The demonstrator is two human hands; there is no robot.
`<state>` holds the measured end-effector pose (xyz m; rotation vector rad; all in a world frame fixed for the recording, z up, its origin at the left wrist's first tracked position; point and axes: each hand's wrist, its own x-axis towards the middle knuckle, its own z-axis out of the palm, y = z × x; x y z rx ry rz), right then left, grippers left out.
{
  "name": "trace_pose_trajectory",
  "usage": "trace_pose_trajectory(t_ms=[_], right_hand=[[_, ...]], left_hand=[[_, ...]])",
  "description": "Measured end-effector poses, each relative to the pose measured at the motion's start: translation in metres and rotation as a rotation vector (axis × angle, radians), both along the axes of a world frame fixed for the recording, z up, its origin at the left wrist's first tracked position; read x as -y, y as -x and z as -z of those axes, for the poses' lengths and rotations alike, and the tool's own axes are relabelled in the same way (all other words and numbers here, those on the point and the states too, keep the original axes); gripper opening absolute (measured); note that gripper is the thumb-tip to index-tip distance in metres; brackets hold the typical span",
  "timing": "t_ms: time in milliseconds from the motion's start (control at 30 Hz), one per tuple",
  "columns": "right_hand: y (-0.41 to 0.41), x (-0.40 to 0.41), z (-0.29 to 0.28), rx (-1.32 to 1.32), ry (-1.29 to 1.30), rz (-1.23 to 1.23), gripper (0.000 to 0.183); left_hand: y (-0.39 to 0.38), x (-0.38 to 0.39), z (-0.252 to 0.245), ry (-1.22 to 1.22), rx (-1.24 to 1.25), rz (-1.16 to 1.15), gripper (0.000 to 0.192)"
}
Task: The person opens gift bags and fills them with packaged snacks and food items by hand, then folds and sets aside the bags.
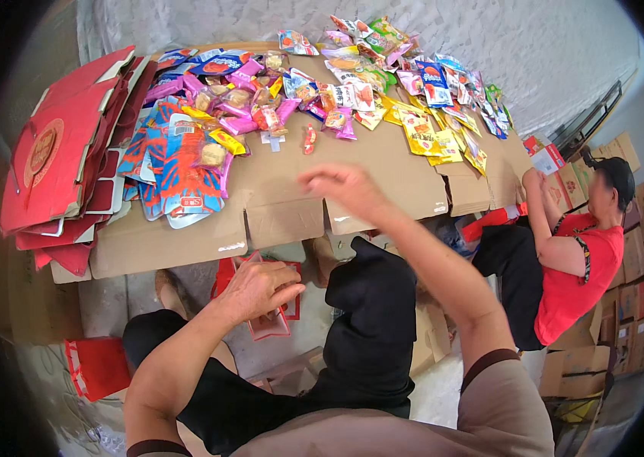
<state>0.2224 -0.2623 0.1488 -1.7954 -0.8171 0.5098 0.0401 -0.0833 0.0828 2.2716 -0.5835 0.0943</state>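
Note:
My right hand (347, 188), blurred, hovers over the cardboard table cover (287, 183) with its fingers bent. Whether something small sits between its fingertips is unclear. Just beyond it lies a small red wrapped snack (309, 139). Lower down, my left hand (262, 288) hangs above an open red paper gift bag (269, 327) between my legs. Its thumb stands apart from the fingers, and I see nothing held. Much of the bag is hidden by that hand. Left of centre are blue-and-orange snack pouches (187, 171) and purple-wrapped cakes (236, 100); yellow packets (427, 134) lie to the right.
Flattened red gift boxes (59, 143) are stacked at the table's left end. More snack packets (376, 43) are heaped at the back. Another red bag (99, 368) stands on the floor at left. A person in a red shirt (584, 274) sits at right, near cardboard cartons (636, 331).

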Motion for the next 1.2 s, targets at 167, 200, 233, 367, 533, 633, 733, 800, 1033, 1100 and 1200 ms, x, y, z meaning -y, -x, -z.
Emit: trace_pose_trajectory(t_ms=[167,200,233,367,533,633,733,800,1033,1100,1200], right_hand=[[-0.134,0.068,0.024,0.703,0.243,0.447,0.029],[-0.148,0.07,0.024,0.696,0.241,0.437,0.029],[-0.158,0.071,0.024,0.833,0.355,0.473,0.032],[-0.206,0.074,0.053,1.115,0.528,0.623,0.042],[-0.195,0.05,0.034,0.916,0.822,0.57,0.032],[-0.2,0.053,0.034,1.017,0.832,0.558,0.027],[-0.194,0.054,0.034,1.006,0.812,0.582,0.021],[-0.189,0.06,0.035,1.049,0.787,0.597,0.015],[-0.172,0.096,0.007,0.7,0.458,0.556,0.019],[-0.166,0.102,-0.008,0.688,0.485,0.545,0.019],[-0.154,0.107,-0.026,0.577,0.484,0.584,0.017]], left_hand=[[-0.007,0.005,-0.008,0.044,0.03,0.017,0.024],[-0.007,0.004,-0.008,0.039,0.002,0.023,0.025],[-0.006,0.003,-0.008,0.032,-0.027,0.03,0.025],[-0.01,0.004,-0.007,0.037,-0.006,0.036,0.025],[-0.008,-0.002,-0.008,0.018,-0.019,0.009,0.024],[-0.009,-0.004,-0.005,0.028,0.01,0.0,0.024],[-0.005,-0.007,-0.002,0.028,0.012,-0.02,0.024],[-0.004,-0.008,-0.003,0.016,0.001,-0.023,0.022],[-0.001,-0.017,-0.001,-0.013,-0.013,-0.053,0.022],[-0.001,-0.02,-0.001,-0.016,-0.003,-0.069,0.021],[-0.001,-0.024,0.006,-0.048,-0.003,-0.084,0.02]])
